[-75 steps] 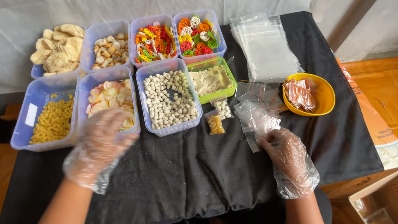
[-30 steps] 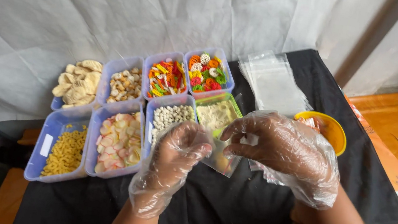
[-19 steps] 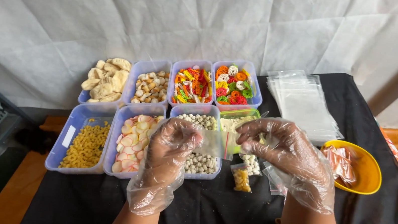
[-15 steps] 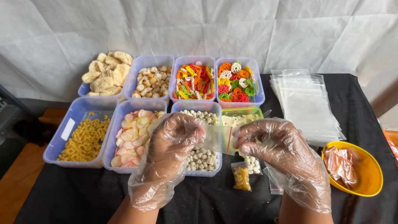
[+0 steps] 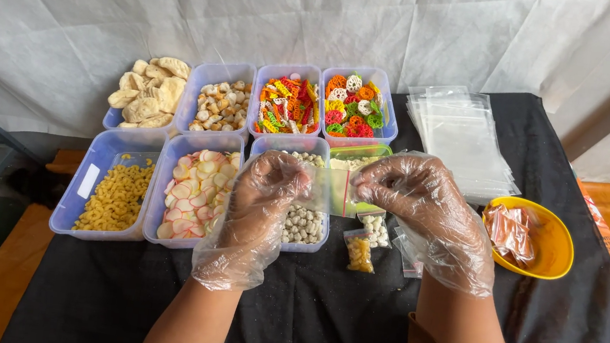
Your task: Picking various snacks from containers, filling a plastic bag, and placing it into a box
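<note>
Both hands wear loose clear plastic gloves. My left hand (image 5: 258,204) and my right hand (image 5: 424,209) hold one small clear zip bag (image 5: 333,192) with a red seal line between them, each pinching one side of its top. The bag hangs above the tub of small round white pieces (image 5: 302,225) and looks empty. Two small filled bags lie on the black cloth just below: one with yellow pieces (image 5: 359,251), one with white pieces (image 5: 374,227).
Blue tubs hold yellow macaroni shapes (image 5: 110,194), pink-white slices (image 5: 192,195), pale crackers (image 5: 146,92), beige pieces (image 5: 218,104), coloured sticks (image 5: 285,105) and coloured wheels (image 5: 352,104). A green tub (image 5: 353,154) sits behind. Clear bag stack (image 5: 464,137) and yellow bowl (image 5: 556,245) are right.
My right hand picked a clear bag off the cloth and my left hand came over from the tubs; both now hold it up by its top. The camera view shifted.
</note>
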